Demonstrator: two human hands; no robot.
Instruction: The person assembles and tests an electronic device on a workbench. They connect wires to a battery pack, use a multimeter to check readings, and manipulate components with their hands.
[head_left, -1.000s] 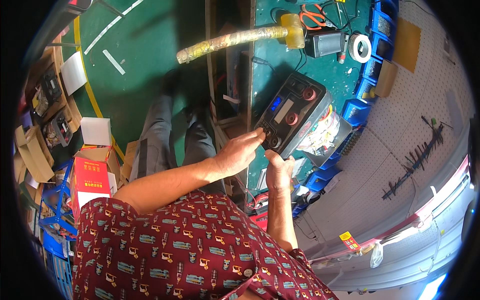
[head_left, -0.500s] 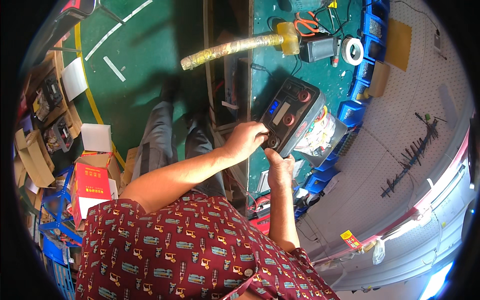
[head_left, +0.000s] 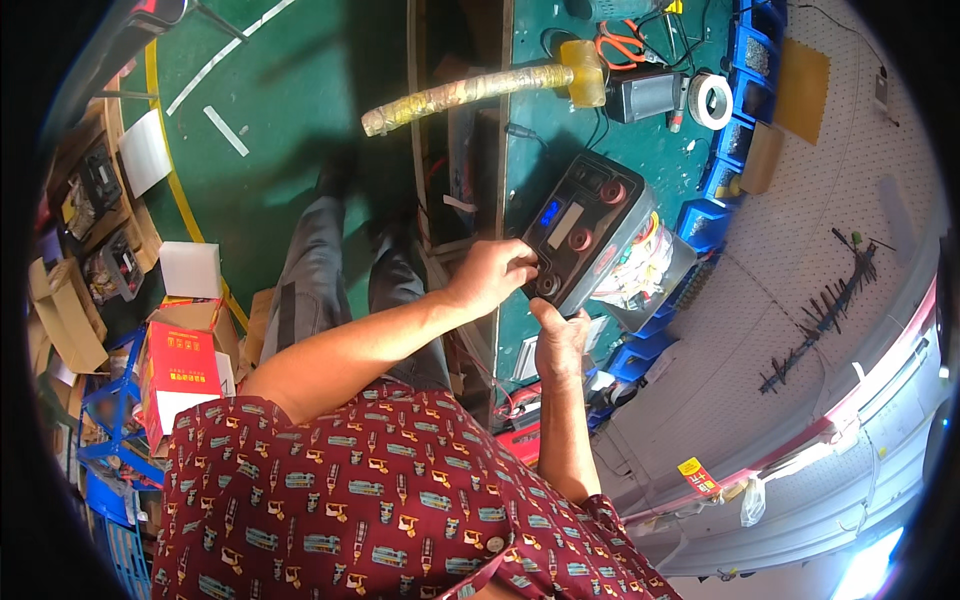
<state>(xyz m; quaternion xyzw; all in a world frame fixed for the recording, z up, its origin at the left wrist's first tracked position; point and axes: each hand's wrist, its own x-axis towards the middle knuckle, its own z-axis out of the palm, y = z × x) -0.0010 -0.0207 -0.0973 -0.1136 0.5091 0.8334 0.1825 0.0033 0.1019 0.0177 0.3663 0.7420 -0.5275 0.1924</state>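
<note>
A black box-shaped electronic device (head_left: 566,236) with a lit blue digital display (head_left: 550,213) and reddish round fittings on its panel is held tilted over the green workbench (head_left: 540,100). Its casing is open behind, showing a bundle of multicoloured wires (head_left: 640,262). My left hand (head_left: 492,277) has its fingers curled against the panel's near left edge; the fingertips are partly hidden. Below it, my right hand (head_left: 560,337) grips the near corner, thumb up at the panel's edge and other fingers out of sight underneath.
A mallet (head_left: 583,75) with a taped handle overhangs the bench's left edge. Beyond the device lie orange-handled pliers (head_left: 620,45), a black adapter box (head_left: 645,97) and a white tape roll (head_left: 709,102). Blue parts bins (head_left: 703,222) line the right side. Cartons (head_left: 183,370) stand at the left.
The view has shifted very slightly. Both hands keep their places on the device, which stays tilted as before.
</note>
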